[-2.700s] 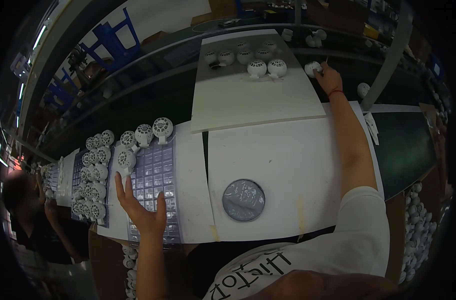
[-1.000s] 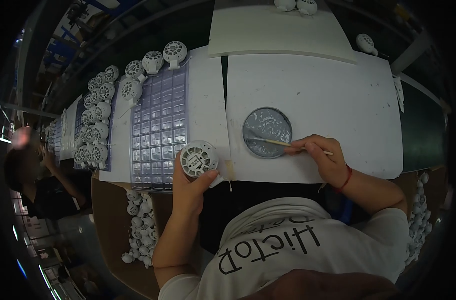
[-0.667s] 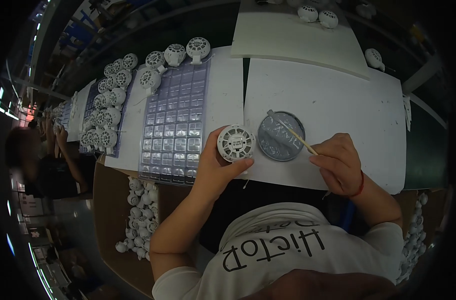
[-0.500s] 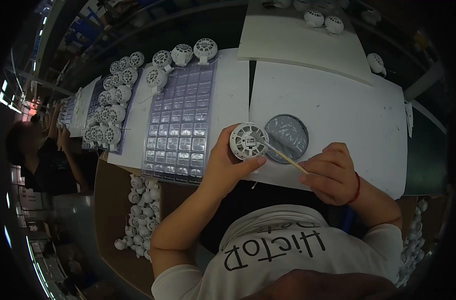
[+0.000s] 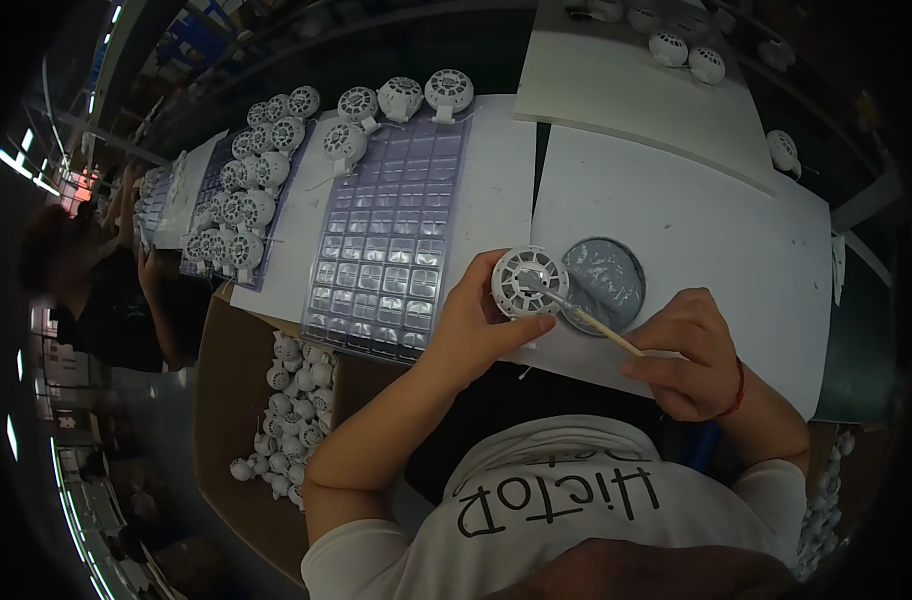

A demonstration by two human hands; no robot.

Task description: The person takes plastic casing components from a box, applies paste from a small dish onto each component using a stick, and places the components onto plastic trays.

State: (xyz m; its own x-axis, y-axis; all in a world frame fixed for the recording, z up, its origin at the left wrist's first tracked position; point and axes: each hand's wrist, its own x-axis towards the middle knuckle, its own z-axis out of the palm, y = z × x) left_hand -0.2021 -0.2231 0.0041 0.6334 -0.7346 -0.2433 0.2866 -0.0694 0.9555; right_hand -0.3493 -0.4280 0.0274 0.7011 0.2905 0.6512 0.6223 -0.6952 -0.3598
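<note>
My left hand [image 5: 471, 335] is closed around a round white slotted plastic housing [image 5: 508, 290], its open-spoked face turned up and the thumb along its lower edge. In my right hand [image 5: 688, 355] a thin wooden stick [image 5: 608, 332] is pinched between thumb and fingers. The stick's grey-coated tip rests at the housing's centre, where grey paste shows. Just right of the housing lies a round dish [image 5: 640, 272] of grey paste [image 5: 606, 265], partly behind the stick.
Left on the table lies a clear compartment tray [image 5: 381, 245] with several white housings [image 5: 346, 145] at its far end. More housings [image 5: 246, 210] cover another tray. A cardboard box [image 5: 216, 400] below holds many. A raised white board [image 5: 626, 100] stands at the back. Another person [image 5: 116, 310] sits at left.
The stick's tip has moved from the right side of the housing's centre onto its middle. Grey paste now covers the small labelled square there. The whole view has shifted slightly.
</note>
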